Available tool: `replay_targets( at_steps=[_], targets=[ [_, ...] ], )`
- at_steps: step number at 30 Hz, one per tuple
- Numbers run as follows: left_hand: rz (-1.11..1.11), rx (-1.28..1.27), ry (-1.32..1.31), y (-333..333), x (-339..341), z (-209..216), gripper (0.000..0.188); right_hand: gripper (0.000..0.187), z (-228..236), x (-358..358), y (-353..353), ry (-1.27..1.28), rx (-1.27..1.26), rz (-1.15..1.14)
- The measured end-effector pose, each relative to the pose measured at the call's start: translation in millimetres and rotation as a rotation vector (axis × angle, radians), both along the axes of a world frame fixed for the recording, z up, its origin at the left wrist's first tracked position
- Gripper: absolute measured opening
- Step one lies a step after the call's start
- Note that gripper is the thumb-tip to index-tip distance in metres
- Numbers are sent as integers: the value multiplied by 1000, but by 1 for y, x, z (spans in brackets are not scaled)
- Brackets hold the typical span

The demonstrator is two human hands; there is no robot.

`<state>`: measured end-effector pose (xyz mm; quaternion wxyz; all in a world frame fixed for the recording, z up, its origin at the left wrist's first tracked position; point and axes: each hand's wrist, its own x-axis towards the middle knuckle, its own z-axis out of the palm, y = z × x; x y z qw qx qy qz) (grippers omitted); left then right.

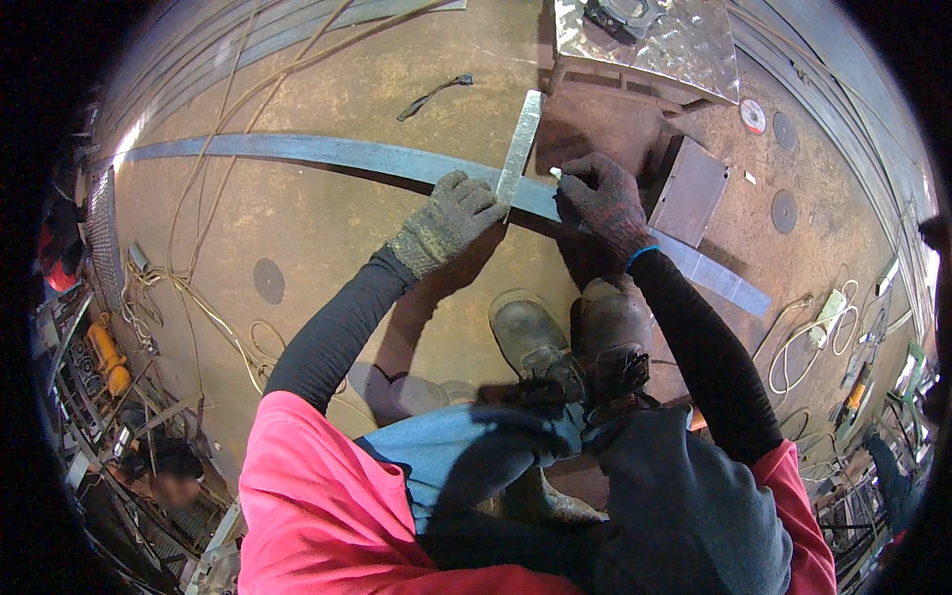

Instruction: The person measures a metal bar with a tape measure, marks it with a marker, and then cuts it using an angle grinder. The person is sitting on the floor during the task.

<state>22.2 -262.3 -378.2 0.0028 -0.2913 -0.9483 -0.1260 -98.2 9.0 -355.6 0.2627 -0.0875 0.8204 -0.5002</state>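
Observation:
A long flat steel bar [327, 151] runs from the far left across to the right, past my boots. Laid crosswise over it is a short, shiny metal straightedge [521, 144]; whether it is part of a square is hidden by my glove. My left hand [446, 223], in a grey knitted glove, grips the near end of this straightedge against the bar. Just right of it, my gloved right hand [607, 206] pinches a small white stick that looks like chalk [556, 174], its tip close to the bar. Faint cross lines show on the bar's right end.
A metal-topped stand [654, 50] is at the far right, with a steel block [689, 188] near the bar. Grinding discs [783, 210] lie on the floor. Cables [183, 283] cross the left side; an angle grinder [855, 392] lies at right.

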Motion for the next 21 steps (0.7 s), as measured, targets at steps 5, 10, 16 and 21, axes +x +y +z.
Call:
replay_targets(
  at_steps=[5,10,16,21],
  targets=[
    [-6,-30,-7,2,0,1,43,24,5,0,0,47,10,18],
    [-11,-39,7,1,0,3,41,21,8,1,-1,34,53,12],
    [-20,-28,57,0,-1,-1,42,17,-2,2,-1,208,-30,29],
    [0,-35,60,2,1,0,43,17,-5,1,1,143,8,19]
  ],
)
